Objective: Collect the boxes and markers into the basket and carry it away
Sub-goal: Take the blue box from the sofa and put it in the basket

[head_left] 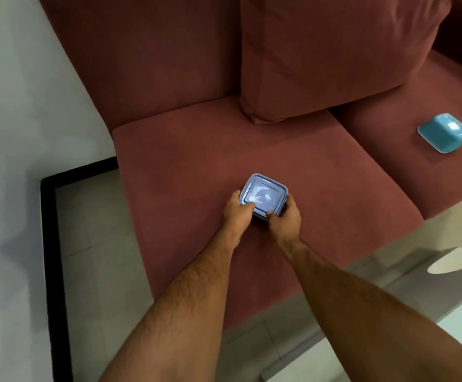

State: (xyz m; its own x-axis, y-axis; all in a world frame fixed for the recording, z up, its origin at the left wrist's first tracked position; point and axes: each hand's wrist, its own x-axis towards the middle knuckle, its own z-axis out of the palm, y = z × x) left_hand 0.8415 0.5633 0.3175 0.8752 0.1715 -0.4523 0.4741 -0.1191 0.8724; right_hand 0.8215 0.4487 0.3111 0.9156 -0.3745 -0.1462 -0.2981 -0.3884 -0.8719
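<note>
Red sofa (252,150) seat cushions carry two boxes; a glass table (431,274) is cut off at the right edge. Fingers of both hands are hidden behind the lidded blue box (264,195), which lies flat mid-cushion, roughly square, no clear long axis. Left hand (238,213) and right hand (286,219) each grip a near corner. Teal box (445,132), apparently upside down, rests well apart at right.

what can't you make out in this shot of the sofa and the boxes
- Basket and markers: none show in the head view; they may lie outside the frame.
- Blue box: its near edge and sides are covered by the left hand and right hand; contents unseen.
- Teal box on the next cushion: lies upside down, so its inside is hidden.
</note>
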